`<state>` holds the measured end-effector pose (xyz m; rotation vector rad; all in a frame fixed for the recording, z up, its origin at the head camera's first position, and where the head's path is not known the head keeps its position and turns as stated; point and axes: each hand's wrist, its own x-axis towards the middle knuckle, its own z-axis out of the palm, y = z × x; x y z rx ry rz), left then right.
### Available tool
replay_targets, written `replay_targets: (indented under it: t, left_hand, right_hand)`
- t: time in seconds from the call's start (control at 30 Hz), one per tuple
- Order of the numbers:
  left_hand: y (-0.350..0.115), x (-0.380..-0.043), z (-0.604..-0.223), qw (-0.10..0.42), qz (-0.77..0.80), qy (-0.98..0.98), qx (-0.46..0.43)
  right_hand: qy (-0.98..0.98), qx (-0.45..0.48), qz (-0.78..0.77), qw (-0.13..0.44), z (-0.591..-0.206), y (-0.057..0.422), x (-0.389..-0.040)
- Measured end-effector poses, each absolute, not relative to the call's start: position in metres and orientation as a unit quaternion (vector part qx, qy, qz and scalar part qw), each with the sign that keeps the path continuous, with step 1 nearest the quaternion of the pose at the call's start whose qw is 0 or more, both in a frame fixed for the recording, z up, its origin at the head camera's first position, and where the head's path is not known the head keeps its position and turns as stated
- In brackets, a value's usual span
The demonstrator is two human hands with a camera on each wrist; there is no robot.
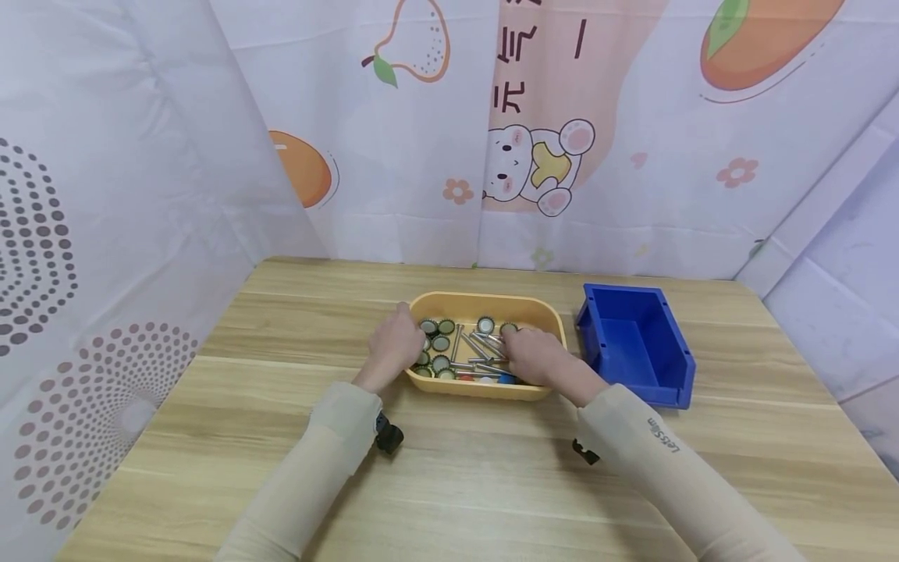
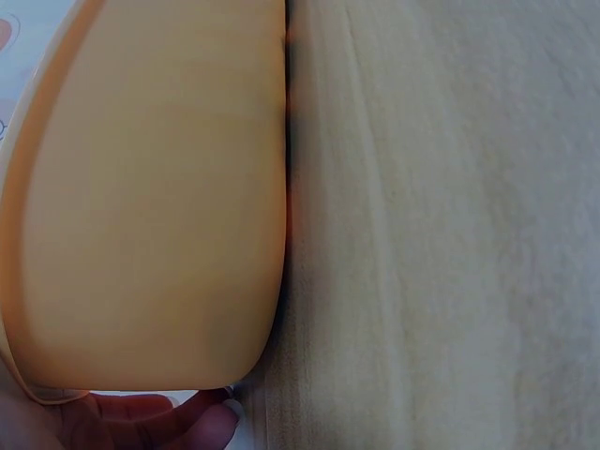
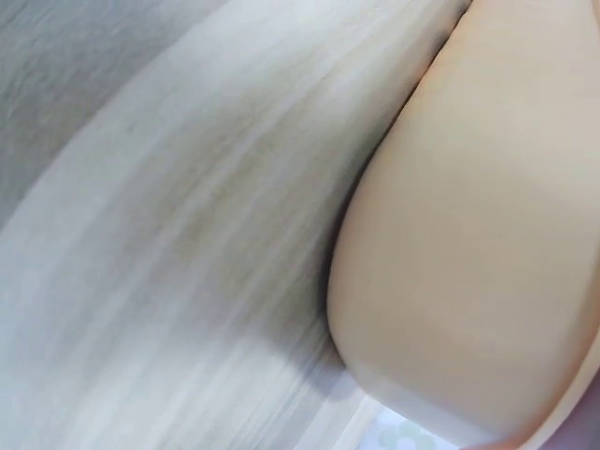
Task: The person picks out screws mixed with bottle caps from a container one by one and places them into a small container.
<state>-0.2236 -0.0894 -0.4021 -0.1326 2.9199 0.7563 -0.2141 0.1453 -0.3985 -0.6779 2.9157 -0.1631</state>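
A yellow-orange plastic tub (image 1: 477, 304) stands on the table with loose small items inside. Bottle caps (image 1: 440, 363) lie mostly in its left half, and long metal screws or nails (image 1: 485, 346) are in the middle. My left hand (image 1: 396, 343) grips the tub's left end; its curled fingers (image 2: 178, 427) show past the tub wall in the left wrist view. Reaching over the front right rim, my right hand (image 1: 539, 356) has its fingers down among the metal pieces, near a bottle cap (image 1: 509, 329). Those fingertips are hidden, so any hold is unclear.
A blue open-fronted bin (image 1: 635, 343) stands right of the tub. Red, white and blue pieces (image 1: 506, 379) lie along the tub's near inner wall. Behind the wooden table (image 1: 463, 484) hangs a printed curtain (image 1: 407, 172).
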Motion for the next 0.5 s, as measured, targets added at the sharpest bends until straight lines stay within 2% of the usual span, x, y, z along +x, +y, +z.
replay_targets:
  t: [0.27, 0.33, 0.4, 0.5]
  left_hand:
    - [-0.0889, -0.2242, -0.4029, 0.061, 0.254, 0.964, -0.047]
    - [-0.0890, -0.2243, -0.4032, 0.061, 0.255, 0.964, -0.047]
    - [-0.0890, -0.2243, -0.4033, 0.060, 0.255, 0.964, -0.045]
    - [-0.0892, -0.2247, -0.4034, 0.058, 0.255, 0.964, -0.045]
  right_hand:
    - [0.964, -0.252, -0.081, 0.017, -0.4001, 0.1480, -0.2120]
    - [0.960, -0.252, -0.119, 0.019, -0.3987, 0.1485, -0.2114]
    - [0.950, -0.248, -0.187, 0.041, -0.3973, 0.1499, -0.2114]
    - [0.916, -0.229, -0.312, 0.104, -0.3935, 0.1524, -0.2116]
